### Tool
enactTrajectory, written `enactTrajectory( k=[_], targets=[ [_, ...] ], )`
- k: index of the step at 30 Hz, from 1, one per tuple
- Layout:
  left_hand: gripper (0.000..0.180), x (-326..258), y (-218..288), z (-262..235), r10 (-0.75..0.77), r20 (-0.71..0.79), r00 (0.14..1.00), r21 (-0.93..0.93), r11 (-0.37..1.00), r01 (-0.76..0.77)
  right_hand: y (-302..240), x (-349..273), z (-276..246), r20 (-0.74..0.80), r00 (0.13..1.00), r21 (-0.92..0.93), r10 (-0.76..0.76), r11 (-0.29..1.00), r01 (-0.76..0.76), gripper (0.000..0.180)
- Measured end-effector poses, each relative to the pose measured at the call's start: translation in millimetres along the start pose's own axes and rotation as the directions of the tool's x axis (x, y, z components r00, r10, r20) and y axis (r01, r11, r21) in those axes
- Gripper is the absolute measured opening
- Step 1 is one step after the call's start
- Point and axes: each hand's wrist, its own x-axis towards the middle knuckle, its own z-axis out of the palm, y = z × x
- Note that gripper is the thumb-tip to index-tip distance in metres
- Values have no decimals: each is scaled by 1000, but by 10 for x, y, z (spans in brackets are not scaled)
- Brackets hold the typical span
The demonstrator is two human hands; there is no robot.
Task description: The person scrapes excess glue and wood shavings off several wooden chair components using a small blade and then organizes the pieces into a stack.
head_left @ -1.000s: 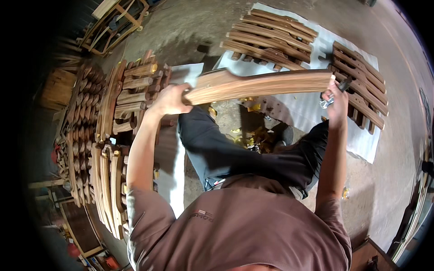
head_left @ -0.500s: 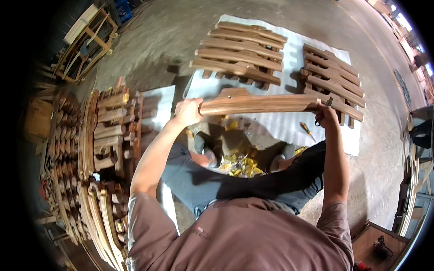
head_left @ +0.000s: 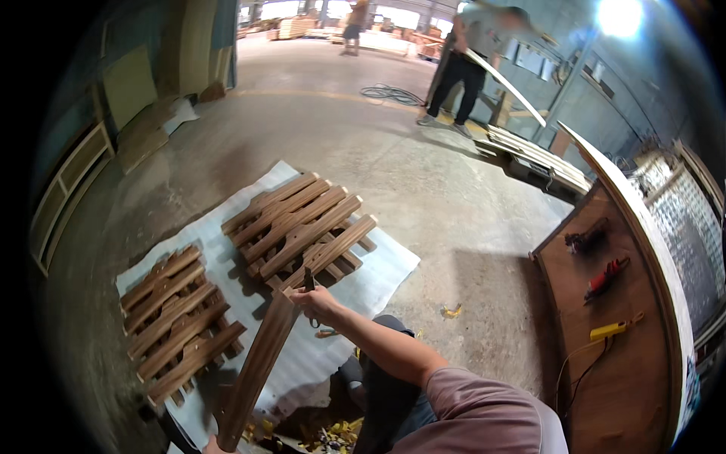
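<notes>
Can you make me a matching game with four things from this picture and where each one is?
Things:
1. long wooden bar
2. red tool
3. dark cable
4. white sheet

Places:
A. coiled on the floor
B. under the stacked wooden pieces
C. one end in the right hand
D. on the brown board

Right pairs: 1-C, 2-D, 3-A, 4-B

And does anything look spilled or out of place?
Yes: yellow scraps litter the floor at the bottom, and a stray yellow piece lies apart, right of centre, like unswept waste. The held wooden piece shows no obvious damage.
</notes>
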Motion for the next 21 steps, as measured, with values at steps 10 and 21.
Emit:
enactTrajectory(
  k=[10, 21],
  targets=[
    [54, 102, 32, -185, 48, -162, 986, -33, 998, -54, 88, 27, 116, -8, 1000, -50, 15, 999, -16, 11],
    [50, 109, -84, -123, 58, -204, 977, -79, 994, -76, 242, 212, 2, -28, 999, 1, 42, 999, -42, 10]
  ],
)
